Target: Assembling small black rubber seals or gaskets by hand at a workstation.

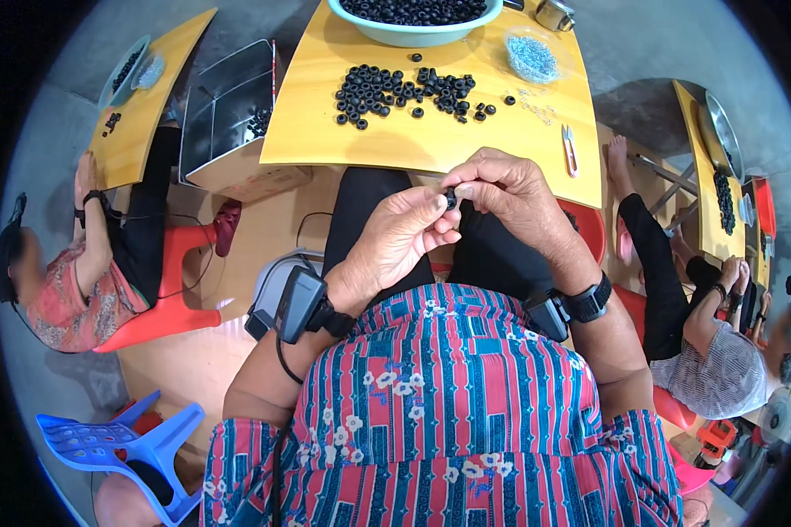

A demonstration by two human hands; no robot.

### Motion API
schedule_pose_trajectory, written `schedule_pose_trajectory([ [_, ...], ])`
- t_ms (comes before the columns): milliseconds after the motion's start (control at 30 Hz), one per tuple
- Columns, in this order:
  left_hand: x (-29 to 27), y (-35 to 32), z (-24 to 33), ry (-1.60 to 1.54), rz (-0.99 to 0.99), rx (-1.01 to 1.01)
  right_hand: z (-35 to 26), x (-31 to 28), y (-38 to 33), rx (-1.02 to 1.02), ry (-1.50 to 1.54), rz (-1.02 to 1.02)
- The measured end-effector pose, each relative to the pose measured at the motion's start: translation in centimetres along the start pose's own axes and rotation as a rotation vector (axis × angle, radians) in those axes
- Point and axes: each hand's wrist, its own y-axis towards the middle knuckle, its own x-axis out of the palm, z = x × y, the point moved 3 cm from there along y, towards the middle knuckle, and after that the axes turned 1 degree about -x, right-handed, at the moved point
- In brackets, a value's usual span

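Observation:
Just off the near edge of the yellow table, my two hands meet above my lap. A small black ring-shaped piece (451, 198) is pinched between the thumb and fingers of my left hand (394, 227). My right hand (517, 195) has its thumb and forefinger closed at the same piece's edge; whatever lies between those fingertips is too small to make out. Beyond my hands, a loose pile of similar black ring-shaped pieces (376, 88) spreads over the table, with several strays around it.
A pale green basin (395, 35) full of black pieces stands at the table's far edge. Right of the pile are a clear tub (511, 72) of light-blue bits, scattered clear bits (536, 107) and thread snips (570, 151). A cardboard box (250, 178) stands left; people sit at both sides.

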Motion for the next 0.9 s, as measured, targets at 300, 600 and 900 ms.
schedule_pose_trajectory([
  [300,-0.1,-0.1,0.1,0.059,0.040,0.014,-0.1,0.2,0.3,-0.110,-0.128,0.048],
  [600,0.0,-0.2,0.6,0.229,0.142,0.047,0.3,0.5,0.4,-0.128,-0.158,0.090],
  [900,-0.3,-0.2,0.3,0.295,0.193,0.058,1.4,1.2,-0.1,0.000,-0.045,0.138],
])
